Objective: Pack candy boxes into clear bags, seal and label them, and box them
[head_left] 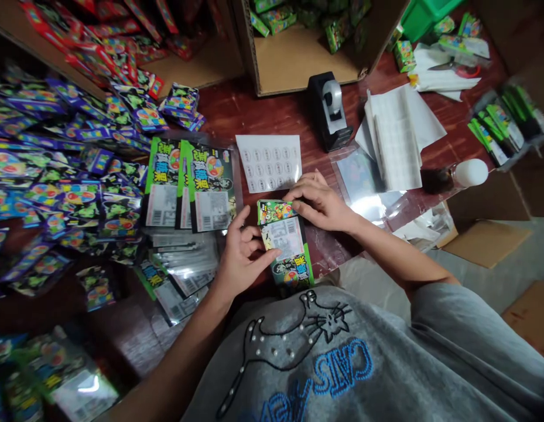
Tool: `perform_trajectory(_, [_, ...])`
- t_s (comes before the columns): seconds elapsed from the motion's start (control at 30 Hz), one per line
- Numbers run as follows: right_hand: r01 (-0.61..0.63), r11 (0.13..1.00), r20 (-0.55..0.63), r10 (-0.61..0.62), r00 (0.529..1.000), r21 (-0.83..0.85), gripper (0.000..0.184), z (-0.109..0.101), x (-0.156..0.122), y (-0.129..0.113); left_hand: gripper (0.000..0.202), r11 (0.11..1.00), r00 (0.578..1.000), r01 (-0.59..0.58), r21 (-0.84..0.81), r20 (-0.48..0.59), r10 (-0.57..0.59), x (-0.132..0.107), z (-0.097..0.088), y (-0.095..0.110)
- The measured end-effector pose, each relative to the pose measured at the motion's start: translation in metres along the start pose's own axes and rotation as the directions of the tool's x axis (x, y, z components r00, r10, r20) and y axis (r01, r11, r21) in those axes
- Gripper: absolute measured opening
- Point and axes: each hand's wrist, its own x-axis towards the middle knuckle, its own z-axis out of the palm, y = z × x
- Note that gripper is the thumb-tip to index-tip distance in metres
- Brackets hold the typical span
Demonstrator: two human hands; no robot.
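My left hand (240, 253) grips the left side of a green candy packet (289, 252) with a barcode label, held at the near table edge. My right hand (319, 202) pinches the packet's far end, where a small green box (275, 211) sits in the clear bag. A white sheet of round stickers (268, 162) lies just beyond my hands.
Finished green packets (192, 184) lie to the left, beside heaps of purple candy packs (56, 170). A black tape dispenser (329, 111), white label sheets (397, 138), clear bags (363, 187) and a cardboard box (298, 55) sit behind. Scissors (456, 69) lie far right.
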Motion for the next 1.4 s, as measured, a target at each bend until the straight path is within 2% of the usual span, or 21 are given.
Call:
perform_trajectory(0.17, [0.069, 0.998, 0.191, -0.068, 0.979, 0.006, 0.031, -0.011, 0.020, 0.000, 0.096, 1.000, 1.000, -0.010, 0.026, 0.028, 0.009, 0.002, -0.001, 0.003])
perform_trajectory(0.27, [0.159, 0.984, 0.365, -0.175, 0.914, 0.074, 0.043, -0.014, 0.040, -0.003, 0.097, 0.999, 0.999, 0.000, 0.032, 0.049, -0.002, 0.001, 0.000, 0.005])
perform_trajectory(0.37, [0.177, 0.979, 0.489, -0.206, 0.848, 0.106, 0.031, -0.020, 0.057, -0.005, 0.096, 0.998, 0.997, 0.053, 0.034, 0.045, -0.054, 0.000, 0.004, 0.007])
perform_trajectory(0.47, [0.206, 0.975, 0.559, -0.217, 0.800, 0.083, 0.013, -0.029, 0.067, -0.006, 0.091, 0.995, 0.993, 0.100, 0.020, 0.061, -0.101, -0.002, 0.012, 0.008])
perform_trajectory(0.57, [0.245, 0.968, 0.625, -0.227, 0.747, 0.058, 0.005, -0.035, 0.071, -0.007, 0.085, 0.993, 0.989, 0.115, 0.015, 0.087, -0.116, -0.002, 0.020, 0.009])
perform_trajectory(0.73, [0.188, 0.976, 0.656, -0.212, 0.725, 0.108, 0.005, -0.044, 0.068, -0.003, 0.074, 0.992, 0.986, 0.122, 0.023, 0.114, -0.124, 0.000, 0.020, 0.010])
perform_trajectory(0.83, [0.143, 0.980, 0.600, -0.197, 0.775, 0.137, 0.012, -0.052, 0.066, 0.003, 0.071, 0.995, 0.989, 0.100, 0.026, 0.103, -0.102, -0.001, 0.018, 0.011])
perform_trajectory(0.9, [0.133, 0.980, 0.596, -0.195, 0.779, 0.148, 0.016, -0.056, 0.067, 0.003, 0.069, 0.995, 0.988, 0.091, 0.033, 0.120, -0.094, 0.000, 0.019, 0.013])
perform_trajectory(0.93, [0.130, 0.978, 0.626, -0.203, 0.753, 0.162, 0.018, -0.057, 0.068, 0.002, 0.068, 0.996, 0.987, 0.083, 0.038, 0.137, -0.087, 0.000, 0.020, 0.013])
perform_trajectory(1.03, [0.117, 0.976, 0.745, -0.218, 0.630, 0.186, 0.015, -0.054, 0.072, -0.005, 0.062, 0.998, 0.981, 0.033, 0.048, 0.192, -0.042, 0.002, 0.025, 0.014])
perform_trajectory(1.07, [0.113, 0.977, 0.765, -0.211, 0.609, 0.179, 0.014, -0.052, 0.072, -0.007, 0.061, 0.999, 0.981, 0.019, 0.047, 0.191, -0.028, 0.003, 0.025, 0.013])
perform_trajectory(1.1, [0.108, 0.980, 0.766, -0.198, 0.612, 0.168, 0.013, -0.050, 0.070, -0.008, 0.061, 0.999, 0.984, 0.015, 0.044, 0.176, -0.022, 0.003, 0.025, 0.013])
perform_trajectory(1.13, [0.098, 0.984, 0.746, -0.178, 0.642, 0.151, 0.014, -0.047, 0.068, -0.009, 0.062, 0.999, 0.988, 0.021, 0.042, 0.151, -0.027, 0.003, 0.022, 0.012])
perform_trajectory(1.2, [0.046, 0.993, 0.632, -0.106, 0.768, 0.109, 0.022, -0.041, 0.058, -0.008, 0.069, 0.998, 0.994, 0.053, 0.041, 0.090, -0.056, 0.002, 0.015, 0.009])
perform_trajectory(1.27, [-0.019, 0.996, 0.462, -0.026, 0.887, 0.093, 0.034, -0.033, 0.045, -0.005, 0.075, 0.996, 0.995, 0.084, 0.041, 0.043, -0.086, -0.001, 0.006, 0.006])
perform_trajectory(1.33, [-0.048, 0.992, 0.350, 0.003, 0.937, 0.120, 0.037, -0.023, 0.032, -0.004, 0.078, 0.995, 0.996, 0.090, 0.033, 0.016, -0.091, -0.004, -0.001, 0.003])
perform_trajectory(1.4, [-0.045, 0.986, 0.332, -0.010, 0.943, 0.159, 0.031, -0.014, 0.023, -0.004, 0.081, 0.997, 0.997, 0.080, 0.022, -0.007, -0.080, -0.006, -0.005, 0.002])
